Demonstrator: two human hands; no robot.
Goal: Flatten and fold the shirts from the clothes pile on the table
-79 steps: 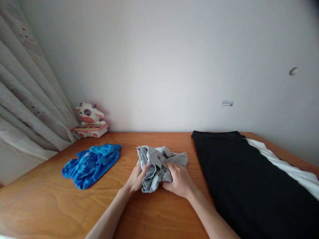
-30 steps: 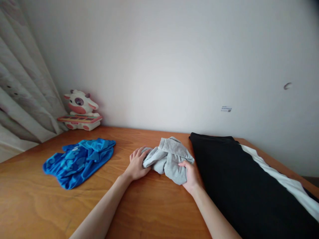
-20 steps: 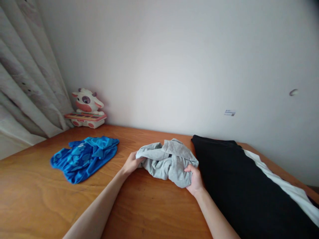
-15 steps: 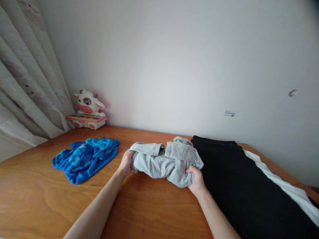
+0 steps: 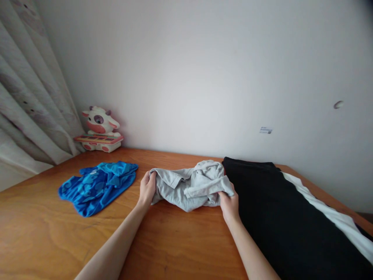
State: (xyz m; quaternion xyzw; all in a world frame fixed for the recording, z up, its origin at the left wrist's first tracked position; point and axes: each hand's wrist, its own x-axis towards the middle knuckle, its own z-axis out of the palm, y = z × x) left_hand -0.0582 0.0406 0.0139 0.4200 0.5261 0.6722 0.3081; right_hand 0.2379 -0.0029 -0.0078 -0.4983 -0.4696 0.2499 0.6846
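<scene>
A light grey garment (image 5: 183, 190), bunched and partly folded over itself, lies across the middle of the wooden table between my hands. My left hand (image 5: 147, 188) grips its left end, thumb on top and the other fingers mostly hidden. At the right end, my right hand (image 5: 229, 202) pinches the cloth, its fingertips tucked into the folds. A sleeve-like flap folds down near the left hand, and a crumpled roll of the same fabric sits towards the right. What kind of garment it is, I cannot tell.
To the left lies a crumpled blue patterned garment (image 5: 99, 186). A large black cloth with a white stripe (image 5: 271, 210) covers the table's right side. A cow-shaped toy keyboard (image 5: 100, 130) stands at the back left, near the curtain (image 5: 37, 97). A wall runs behind the table (image 5: 175, 249).
The grey garment's folds have shifted: the right flap now droops lower and the near edge is less bulky. Both hands still hold its ends. The view has turned slightly.
</scene>
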